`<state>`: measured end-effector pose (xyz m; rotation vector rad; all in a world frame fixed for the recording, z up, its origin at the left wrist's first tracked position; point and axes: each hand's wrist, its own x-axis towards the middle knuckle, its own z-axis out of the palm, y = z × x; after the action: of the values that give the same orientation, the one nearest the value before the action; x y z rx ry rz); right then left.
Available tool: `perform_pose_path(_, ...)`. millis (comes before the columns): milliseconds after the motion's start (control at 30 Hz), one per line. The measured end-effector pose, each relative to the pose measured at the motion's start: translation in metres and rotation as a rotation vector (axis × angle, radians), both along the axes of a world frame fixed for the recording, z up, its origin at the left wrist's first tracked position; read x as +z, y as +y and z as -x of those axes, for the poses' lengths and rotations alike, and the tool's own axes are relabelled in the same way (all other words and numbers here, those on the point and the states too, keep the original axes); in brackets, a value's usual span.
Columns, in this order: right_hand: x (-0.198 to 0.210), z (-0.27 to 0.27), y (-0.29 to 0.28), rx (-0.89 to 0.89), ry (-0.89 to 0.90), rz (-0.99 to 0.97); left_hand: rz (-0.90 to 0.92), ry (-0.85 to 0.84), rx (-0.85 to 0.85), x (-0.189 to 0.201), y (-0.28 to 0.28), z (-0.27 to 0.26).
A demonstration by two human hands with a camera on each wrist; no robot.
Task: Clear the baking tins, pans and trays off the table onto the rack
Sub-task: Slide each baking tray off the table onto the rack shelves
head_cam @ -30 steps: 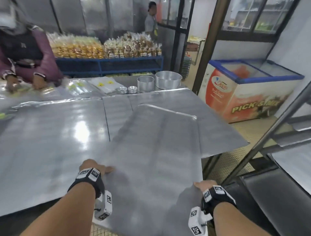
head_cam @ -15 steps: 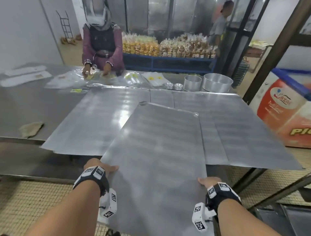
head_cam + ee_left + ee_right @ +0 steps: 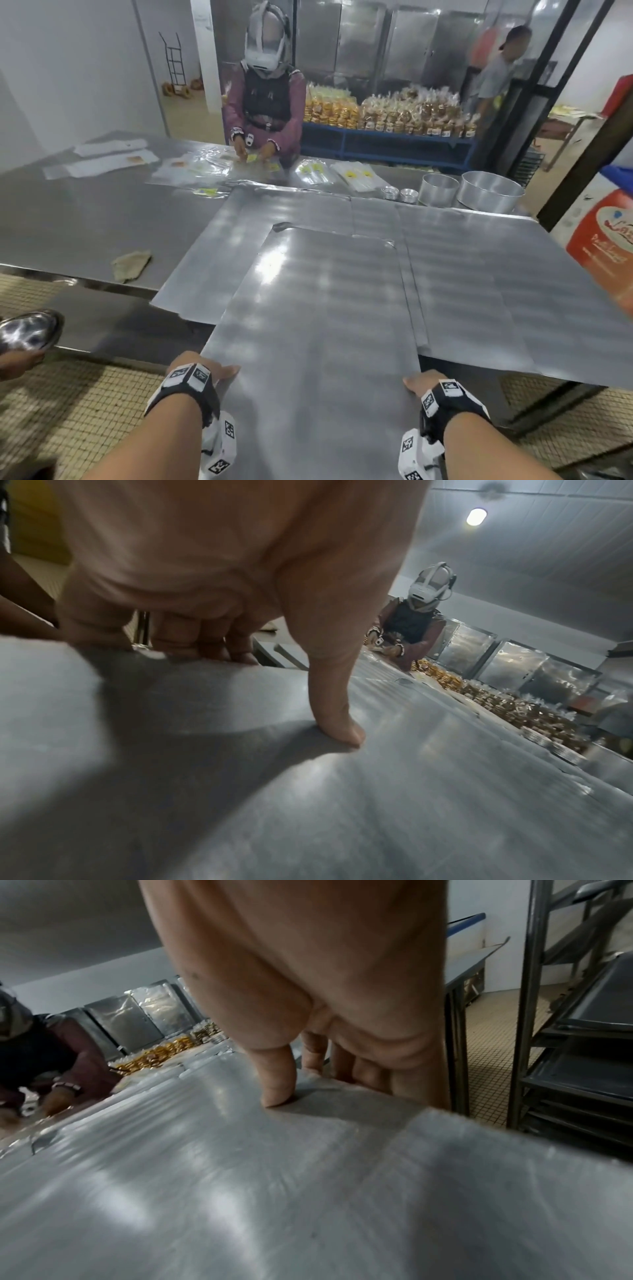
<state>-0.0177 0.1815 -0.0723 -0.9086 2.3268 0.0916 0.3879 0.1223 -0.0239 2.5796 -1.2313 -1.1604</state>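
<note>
I hold a large flat metal baking tray (image 3: 318,325) by its two long sides, its far end over other flat trays (image 3: 479,281) on the steel table (image 3: 85,219). My left hand (image 3: 212,371) grips the left edge, thumb on top (image 3: 337,723) and fingers curled underneath. My right hand (image 3: 416,380) grips the right edge the same way, thumb (image 3: 277,1080) pressed on the tray's top (image 3: 240,1177). Two round tins (image 3: 489,192) and two small tins (image 3: 399,194) stand at the table's far right.
A person in a headset (image 3: 265,99) sorts plastic bags across the table. A rag (image 3: 132,265) lies near the table's left edge. A rack with dark trays (image 3: 582,1047) stands to my right. A chest freezer (image 3: 603,240) is at far right. Another hand holds a shiny bowl (image 3: 29,330).
The view has swung left, away from the rack and freezer, and the tray in both hands has drawn back toward me off the table. Both grips are unchanged.
</note>
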Motion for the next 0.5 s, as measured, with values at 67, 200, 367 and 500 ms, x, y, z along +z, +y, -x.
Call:
perform_pose_path(67,-0.024,-0.006,-0.013,0.13,0.005,-0.053,-0.007,0.003,0.003,-0.002,-0.004,-0.019)
perform_pose_path(200,-0.006,-0.049,-0.026,0.146,0.05,-0.091,-0.002,-0.01,0.024,-0.002,-0.014,-0.053)
perform_pose_path(367,0.029,-0.092,-0.042,0.132,-0.029,-0.104,0.037,-0.003,0.013,0.006,-0.035,-0.085)
perform_pose_path(500,0.057,-0.12,-0.054,0.221,0.039,-0.03,0.073,-0.019,-0.037,0.015,-0.051,-0.099)
